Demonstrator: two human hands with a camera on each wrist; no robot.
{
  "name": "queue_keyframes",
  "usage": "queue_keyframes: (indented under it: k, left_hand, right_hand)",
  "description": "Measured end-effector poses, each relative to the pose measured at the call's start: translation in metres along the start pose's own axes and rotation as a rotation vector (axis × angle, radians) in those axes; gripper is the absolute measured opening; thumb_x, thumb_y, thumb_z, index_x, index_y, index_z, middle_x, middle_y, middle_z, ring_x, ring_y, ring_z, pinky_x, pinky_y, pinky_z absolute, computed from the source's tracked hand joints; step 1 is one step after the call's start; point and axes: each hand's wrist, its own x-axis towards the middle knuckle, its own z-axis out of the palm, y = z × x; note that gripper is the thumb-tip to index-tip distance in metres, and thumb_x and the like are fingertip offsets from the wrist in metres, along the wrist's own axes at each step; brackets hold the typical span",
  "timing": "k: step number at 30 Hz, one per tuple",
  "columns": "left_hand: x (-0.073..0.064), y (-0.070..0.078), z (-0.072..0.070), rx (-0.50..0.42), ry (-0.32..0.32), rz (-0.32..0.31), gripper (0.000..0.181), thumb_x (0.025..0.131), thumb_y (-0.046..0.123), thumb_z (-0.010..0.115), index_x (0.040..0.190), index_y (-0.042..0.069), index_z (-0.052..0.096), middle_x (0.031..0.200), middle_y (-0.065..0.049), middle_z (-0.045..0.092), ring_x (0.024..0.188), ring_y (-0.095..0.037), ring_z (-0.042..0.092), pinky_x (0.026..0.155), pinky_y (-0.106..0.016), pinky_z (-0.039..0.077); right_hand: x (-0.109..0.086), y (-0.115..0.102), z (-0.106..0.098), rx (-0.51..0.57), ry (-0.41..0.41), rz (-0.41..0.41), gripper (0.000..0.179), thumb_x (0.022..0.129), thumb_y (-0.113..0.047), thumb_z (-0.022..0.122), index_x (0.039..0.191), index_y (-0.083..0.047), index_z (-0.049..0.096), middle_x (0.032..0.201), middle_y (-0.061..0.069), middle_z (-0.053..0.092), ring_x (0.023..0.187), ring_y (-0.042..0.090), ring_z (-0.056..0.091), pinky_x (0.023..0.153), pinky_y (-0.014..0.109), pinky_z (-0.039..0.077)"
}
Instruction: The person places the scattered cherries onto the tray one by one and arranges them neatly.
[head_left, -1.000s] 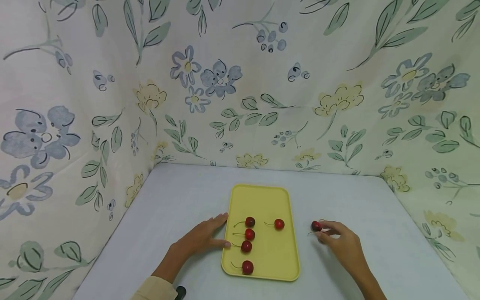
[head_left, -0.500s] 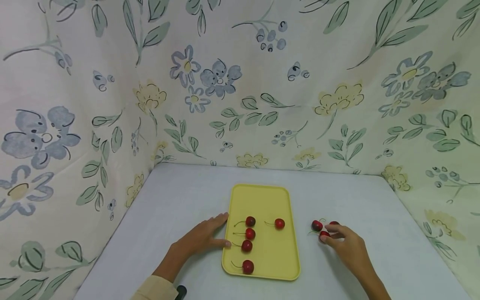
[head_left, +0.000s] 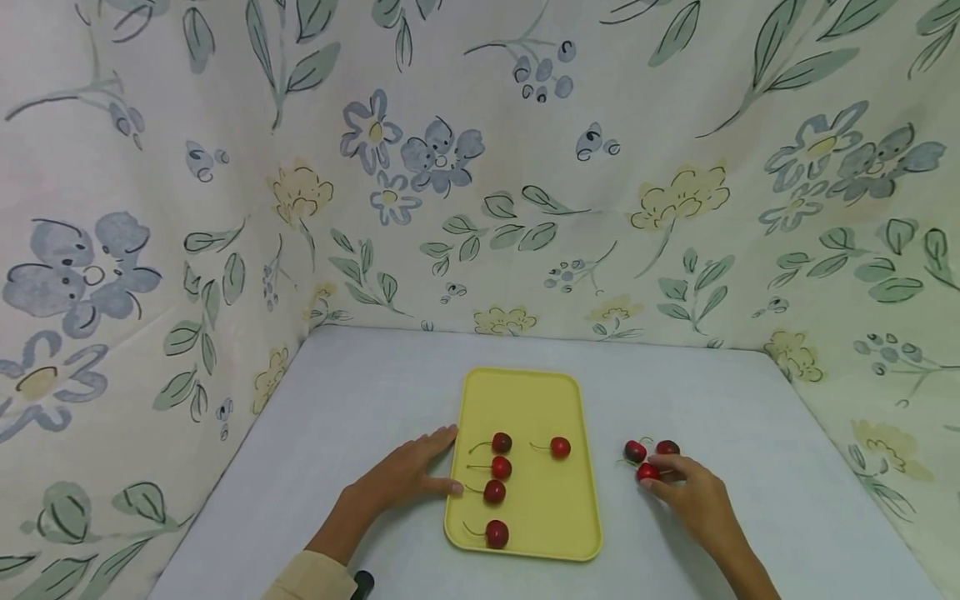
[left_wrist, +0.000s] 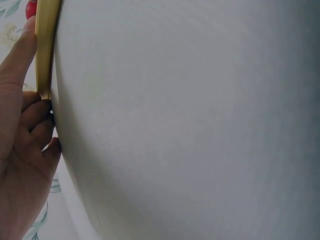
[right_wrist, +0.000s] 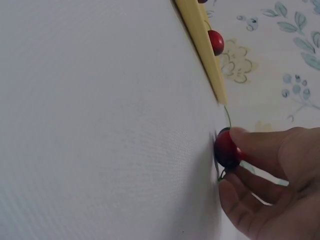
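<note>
While the left hand (head_left: 405, 473) rests straight-fingered against the yellow tray (head_left: 521, 396), the right hand (head_left: 692, 487) — the nearer — pinches a red cherry (head_left: 646, 473) on the tabletop (head_left: 375, 375), right of the tray, two darker cherries (head_left: 635, 452) just beyond it.

Glossy cherries (head_left: 647, 472), smooth (plastic-looking) tray (head_left: 546, 500).

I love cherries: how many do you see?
8: four cherries in the left half of the yellow tray, one cherry in its right half, three cherries beyond its right edge. The right hand's grip might hide another.
</note>
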Motion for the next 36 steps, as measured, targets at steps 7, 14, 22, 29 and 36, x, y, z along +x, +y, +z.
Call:
queue_keyframes:
  k: [7,14,22,29,36]
  left_hand:
    - [0.000,0.000,0.000,0.004,0.004,0.001,0.102,0.087,0.062,0.080,0.167,0.017,0.036,0.172,-0.007,0.035,0.159,-0.040,0.032,0.129,-0.061,0.026]
    - [0.000,0.000,0.001,0.003,0.005,0.003,0.101,0.087,0.061,0.080,0.167,0.016,0.036,0.172,-0.008,0.036,0.158,-0.042,0.032,0.129,-0.063,0.026]
    - [0.000,0.000,0.000,0.001,0.005,0.001,0.101,0.087,0.061,0.080,0.167,0.017,0.036,0.172,-0.007,0.035,0.158,-0.041,0.031,0.129,-0.062,0.027]
    - [0.000,0.001,0.000,-0.002,0.002,-0.007,0.101,0.087,0.061,0.080,0.167,0.018,0.036,0.172,-0.007,0.035,0.159,-0.041,0.031,0.129,-0.062,0.027]
    - [0.001,0.000,0.001,-0.001,-0.001,-0.013,0.102,0.087,0.062,0.080,0.167,0.018,0.036,0.172,-0.006,0.035,0.159,-0.041,0.031,0.129,-0.062,0.027]
  right_hand:
    - [0.000,0.003,0.003,-0.023,0.000,-0.021,0.041,0.088,-0.017,0.087,0.126,-0.006,0.075,0.107,0.009,0.079,0.106,0.031,0.070,0.085,0.042,0.055]
    - [0.000,0.002,0.005,-0.033,0.011,-0.016,0.040,0.088,-0.013,0.086,0.126,-0.004,0.075,0.107,0.015,0.079,0.107,0.037,0.069,0.089,0.052,0.059]
    - [-0.002,0.002,0.008,-0.009,0.024,-0.013,0.041,0.090,-0.014,0.086,0.128,-0.006,0.074,0.113,0.016,0.078,0.109,0.037,0.070,0.095,0.055,0.060]
    - [-0.005,-0.004,0.010,-0.011,0.035,-0.093,0.041,0.089,-0.012,0.087,0.127,-0.007,0.076,0.112,0.012,0.077,0.103,0.028,0.072,0.077,0.024,0.061]
    - [-0.007,-0.006,0.015,0.024,0.070,-0.191,0.040,0.086,-0.013,0.089,0.124,-0.009,0.077,0.108,0.008,0.078,0.096,0.024,0.073,0.074,0.021,0.060]
